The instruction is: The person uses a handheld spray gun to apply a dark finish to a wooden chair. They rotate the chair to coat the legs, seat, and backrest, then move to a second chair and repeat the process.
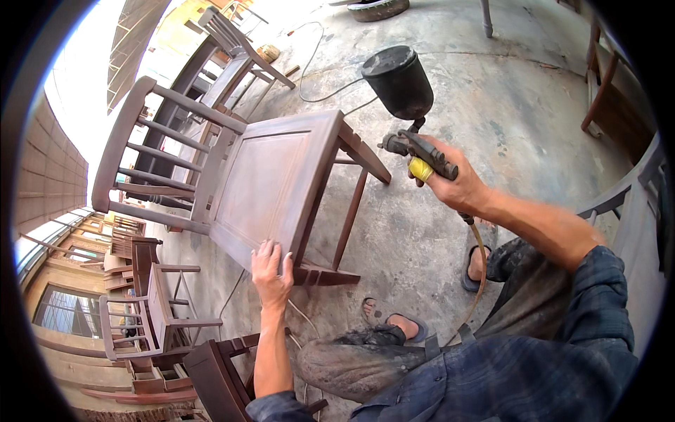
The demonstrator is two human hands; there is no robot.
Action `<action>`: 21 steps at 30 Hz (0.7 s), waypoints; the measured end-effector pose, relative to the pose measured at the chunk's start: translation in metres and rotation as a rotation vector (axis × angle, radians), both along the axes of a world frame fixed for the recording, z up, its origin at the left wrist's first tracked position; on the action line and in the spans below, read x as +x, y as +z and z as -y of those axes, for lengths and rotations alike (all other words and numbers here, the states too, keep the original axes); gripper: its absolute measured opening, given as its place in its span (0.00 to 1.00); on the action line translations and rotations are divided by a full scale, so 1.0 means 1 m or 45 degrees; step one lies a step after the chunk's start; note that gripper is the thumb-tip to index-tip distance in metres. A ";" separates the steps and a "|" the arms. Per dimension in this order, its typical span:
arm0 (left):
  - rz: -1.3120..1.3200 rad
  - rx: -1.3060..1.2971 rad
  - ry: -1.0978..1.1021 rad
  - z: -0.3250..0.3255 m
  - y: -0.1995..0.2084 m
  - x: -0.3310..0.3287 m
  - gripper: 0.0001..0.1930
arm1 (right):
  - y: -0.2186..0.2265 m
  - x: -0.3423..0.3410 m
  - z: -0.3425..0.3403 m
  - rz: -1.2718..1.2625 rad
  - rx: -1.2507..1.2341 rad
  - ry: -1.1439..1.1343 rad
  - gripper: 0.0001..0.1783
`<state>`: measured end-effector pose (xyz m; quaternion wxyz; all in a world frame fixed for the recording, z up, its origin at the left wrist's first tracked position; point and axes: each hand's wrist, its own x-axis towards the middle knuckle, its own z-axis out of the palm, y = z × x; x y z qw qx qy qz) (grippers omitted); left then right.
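A grey-brown wooden chair (pixel 267 165) with a slatted back takes up the left middle, its panelled seat facing me. My left hand (pixel 271 276) grips the near corner of that seat, fingertips on top and thumb against the side. To the right of the chair, my right hand (pixel 453 176) is wrapped around a spray gun (pixel 422 151), its nozzle pointing left toward the seat. A black paint cup (pixel 399 83) sits above the gun. Yellow wrapping (pixel 420 169) shows beside my fingers, and a yellowish hose (pixel 481 281) hangs below the hand.
Another slatted chair (pixel 239 53) stands behind at the upper left. More chairs (pixel 162 309) are at the lower left, near a dark brown wooden piece (pixel 218 380). Brown furniture (pixel 615 102) stands at the far right. A thin cable (pixel 316 98) crosses the concrete floor (pixel 492 98); a tire (pixel 378 8) lies beyond.
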<state>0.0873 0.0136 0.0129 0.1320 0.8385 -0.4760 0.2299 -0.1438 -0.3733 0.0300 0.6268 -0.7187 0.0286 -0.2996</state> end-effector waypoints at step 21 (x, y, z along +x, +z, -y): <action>-0.586 0.086 0.043 -0.090 0.035 -0.194 0.14 | -0.029 -0.003 0.011 -0.137 0.126 0.182 0.24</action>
